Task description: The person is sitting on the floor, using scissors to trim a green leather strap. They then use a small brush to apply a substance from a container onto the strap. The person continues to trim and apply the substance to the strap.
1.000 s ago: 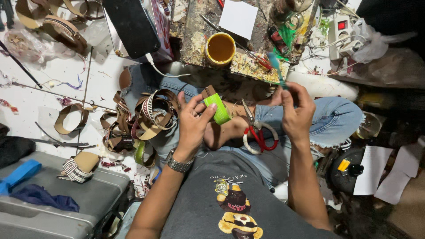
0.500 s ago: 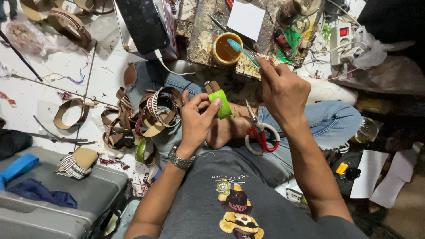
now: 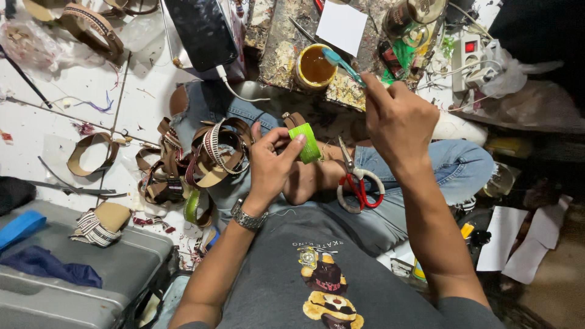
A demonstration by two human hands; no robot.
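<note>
A dark phone (image 3: 204,30) lay at top centre-left, its black screen blank, a white cable plugged into its lower end. Just right of it stood a round yellow tin (image 3: 314,67) of amber glue, open. A blank white paper square (image 3: 342,25) lay beside it.

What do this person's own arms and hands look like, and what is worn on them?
Both forearms are bare, with no gloves. The left hand has a silver metal-link wristwatch at its wrist; the right hand wears nothing visible. Short grey T-shirt sleeves end at the upper arms.
</note>
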